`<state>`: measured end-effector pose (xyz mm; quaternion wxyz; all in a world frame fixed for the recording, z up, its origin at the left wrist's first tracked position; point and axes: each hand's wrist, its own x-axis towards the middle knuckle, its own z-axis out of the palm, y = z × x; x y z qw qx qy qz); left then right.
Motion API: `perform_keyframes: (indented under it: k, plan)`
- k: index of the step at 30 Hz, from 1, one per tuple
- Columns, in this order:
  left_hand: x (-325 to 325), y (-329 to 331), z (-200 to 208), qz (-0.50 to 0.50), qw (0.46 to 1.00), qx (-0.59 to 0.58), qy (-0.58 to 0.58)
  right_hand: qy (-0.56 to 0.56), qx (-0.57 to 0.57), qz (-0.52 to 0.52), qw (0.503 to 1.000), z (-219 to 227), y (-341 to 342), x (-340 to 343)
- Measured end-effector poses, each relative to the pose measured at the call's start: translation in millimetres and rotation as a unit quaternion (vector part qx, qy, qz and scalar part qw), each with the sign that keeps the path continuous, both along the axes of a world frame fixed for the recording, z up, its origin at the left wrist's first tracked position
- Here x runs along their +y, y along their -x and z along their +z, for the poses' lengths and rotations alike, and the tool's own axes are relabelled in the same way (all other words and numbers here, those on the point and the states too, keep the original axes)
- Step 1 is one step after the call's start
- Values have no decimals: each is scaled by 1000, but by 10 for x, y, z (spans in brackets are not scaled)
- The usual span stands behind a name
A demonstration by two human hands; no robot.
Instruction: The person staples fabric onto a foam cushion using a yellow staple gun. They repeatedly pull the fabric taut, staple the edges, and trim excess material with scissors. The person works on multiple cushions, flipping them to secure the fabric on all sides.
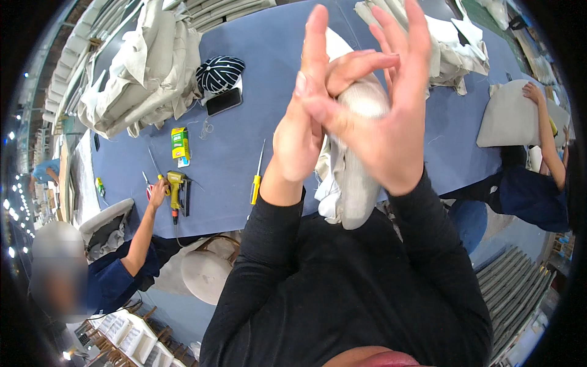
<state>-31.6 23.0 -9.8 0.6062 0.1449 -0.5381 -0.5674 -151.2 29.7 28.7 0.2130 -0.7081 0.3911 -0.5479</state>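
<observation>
My left hand (299, 131) and my right hand (394, 125) are raised together over the table's front edge, touching near the thumbs. On my left hand, one finger points up and others reach across toward the right. Spread fingers and some motion blur show on my right hand. Neither has anything visible in its grasp. Behind and below them, a beige fabric-covered cushion (358, 189) stands on edge close to my body, with loose white cloth (328, 199) along its left side. My hands hide its upper part, so I cannot tell whether they press on it.
Blue table (244, 140) carries beige fabric piles (147, 79), a patterned cap (220, 74), phone (224, 102), green-yellow box (180, 144) and yellow-handled screwdriver (255, 189). At left, a co-worker's hand (159, 191) is beside a staple gun (177, 189). Another co-worker holds a cushion (504, 119) at right.
</observation>
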Motion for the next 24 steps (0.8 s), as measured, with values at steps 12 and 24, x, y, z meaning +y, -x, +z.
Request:
perform_keyframes:
  k: [12, 24]
  plan:
    - [-181, -361, 178, 10, 929, -314, 194, 20, -2, 20, 1000, -304, 248, 56]
    - [223, -175, 277, 74, 931, -341, 108, -95, -108, 56, 988, -633, 361, 451]
